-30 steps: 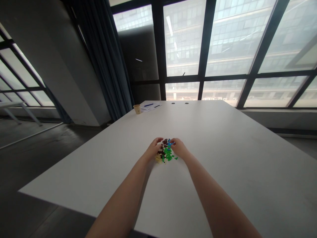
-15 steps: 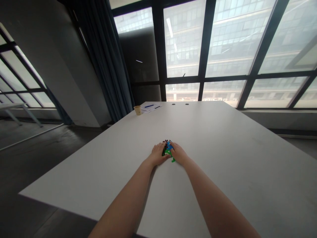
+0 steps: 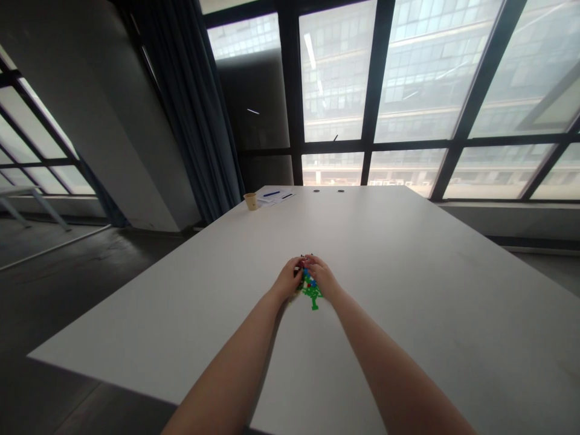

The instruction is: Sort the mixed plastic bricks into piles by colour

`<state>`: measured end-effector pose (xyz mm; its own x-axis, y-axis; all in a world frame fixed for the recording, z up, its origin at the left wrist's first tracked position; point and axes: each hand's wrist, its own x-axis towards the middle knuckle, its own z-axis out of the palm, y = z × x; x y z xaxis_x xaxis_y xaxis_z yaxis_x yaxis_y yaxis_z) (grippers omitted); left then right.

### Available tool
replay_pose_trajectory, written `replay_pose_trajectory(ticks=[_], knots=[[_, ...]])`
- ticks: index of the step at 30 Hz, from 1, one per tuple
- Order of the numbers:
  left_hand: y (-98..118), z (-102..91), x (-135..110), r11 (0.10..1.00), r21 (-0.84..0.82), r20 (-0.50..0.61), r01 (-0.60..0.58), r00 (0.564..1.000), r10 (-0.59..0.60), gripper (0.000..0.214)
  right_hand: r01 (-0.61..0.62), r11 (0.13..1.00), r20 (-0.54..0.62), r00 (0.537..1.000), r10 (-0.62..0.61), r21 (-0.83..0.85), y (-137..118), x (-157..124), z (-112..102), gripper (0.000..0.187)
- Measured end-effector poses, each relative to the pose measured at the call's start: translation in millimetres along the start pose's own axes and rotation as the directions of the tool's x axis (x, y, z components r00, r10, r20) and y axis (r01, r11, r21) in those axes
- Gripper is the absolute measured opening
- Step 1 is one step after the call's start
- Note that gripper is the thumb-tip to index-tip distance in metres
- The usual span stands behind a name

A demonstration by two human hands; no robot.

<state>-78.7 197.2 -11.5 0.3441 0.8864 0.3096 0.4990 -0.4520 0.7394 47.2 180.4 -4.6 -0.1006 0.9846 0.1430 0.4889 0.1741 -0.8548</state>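
Observation:
Small coloured plastic pieces (image 3: 306, 279) lie in a cluster on the white table, in green, blue, red and dark tones. A green tree-shaped piece (image 3: 313, 296) sticks out on the near side. My left hand (image 3: 288, 279) curls round the cluster's left edge, fingertips on the dark pieces. From the right, my right hand (image 3: 321, 275) bends its fingers over the far part, next to a red piece. The two hands' fingertips nearly meet at the far end. Pieces under the fingers are hidden, and their exact kind is too small to tell.
A tan paper cup (image 3: 251, 202) stands at the table's far left edge. Beside it are paper sheets (image 3: 276, 197) with a blue pen (image 3: 272, 193) on them. Two dark round discs (image 3: 341, 191) sit at the far end of the white table (image 3: 399, 290).
My fingers have moved inward and together over the far side of the cluster. More of the green pieces now shows on the near side, the tree-shaped one included.

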Motion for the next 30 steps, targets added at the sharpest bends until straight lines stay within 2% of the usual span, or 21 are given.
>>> replay_pose_trajectory(ticks=[3, 6, 7, 9, 10, 12, 13, 14, 15, 17, 21, 27, 30], knots=[[1, -3.1, 4, 0.983, -0.161, -0.050, 0.089, 0.994, -0.099, 0.034, -0.026, 0.998, -0.091, 0.995, 0.031, 0.063, 5, 4, -4, 0.048], [2, -15.9, 5, 0.953, -0.187, -0.068, 0.238, 0.965, -0.255, 0.039, -0.060, 0.996, -0.154, 0.987, 0.049, -0.063, 12, 9, -13, 0.049], [3, -21.5, 3, 0.945, -0.149, -0.041, 0.292, 0.953, -0.301, 0.044, -0.064, 0.993, -0.165, 0.985, 0.048, -0.097, 14, 11, -16, 0.049], [8, -31.3, -4, 0.933, 0.016, 0.087, 0.359, 0.929, -0.359, 0.069, -0.055, 0.986, -0.155, 0.987, 0.030, -0.157, 18, 15, -18, 0.048], [12, -34.2, -9, 0.926, 0.137, 0.181, 0.352, 0.910, -0.373, 0.087, -0.045, 0.981, -0.135, 0.991, 0.019, -0.191, 20, 18, -18, 0.047], [22, -33.7, -21, 0.880, 0.366, 0.348, 0.301, 0.833, -0.430, 0.120, -0.018, 0.967, -0.075, 0.997, -0.001, -0.256, 23, 24, -15, 0.047], [28, -30.2, -26, 0.848, 0.448, 0.380, 0.284, 0.798, -0.468, 0.130, -0.005, 0.958, -0.042, 0.999, -0.008, -0.285, 24, 28, -13, 0.047], [33, -24.8, -31, 0.821, 0.504, 0.377, 0.269, 0.787, -0.489, 0.136, 0.009, 0.950, -0.010, 1.000, -0.013, -0.311, 24, 31, -11, 0.048], [38, -18.0, -35, 0.793, 0.548, 0.343, 0.268, 0.792, -0.505, 0.139, 0.024, 0.942, 0.020, 1.000, -0.019, -0.333, 25, 35, -9, 0.048], [43, -3.3, -40, 0.760, 0.581, 0.244, 0.291, 0.829, -0.503, 0.136, 0.064, 0.929, 0.080, 0.996, -0.037, -0.365, 24, 42, -6, 0.048], [42, 17.6, -39, 0.736, 0.583, 0.065, 0.344, 0.883, -0.464, 0.125, 0.177, 0.908, 0.202, 0.974, -0.105, -0.380, 22, 51, -5, 0.046], [27, 24.4, -30, 0.753, 0.563, -0.058, 0.339, 0.926, -0.373, 0.116, 0.311, 0.898, 0.296, 0.930, -0.219, -0.313, 21, 46, -10, 0.042], [21, 22.6, -27, 0.793, 0.533, -0.053, 0.296, 0.947, -0.318, 0.108, 0.357, 0.920, 0.296, 0.907, -0.300, -0.160, 19, 37, -11, 0.040]])
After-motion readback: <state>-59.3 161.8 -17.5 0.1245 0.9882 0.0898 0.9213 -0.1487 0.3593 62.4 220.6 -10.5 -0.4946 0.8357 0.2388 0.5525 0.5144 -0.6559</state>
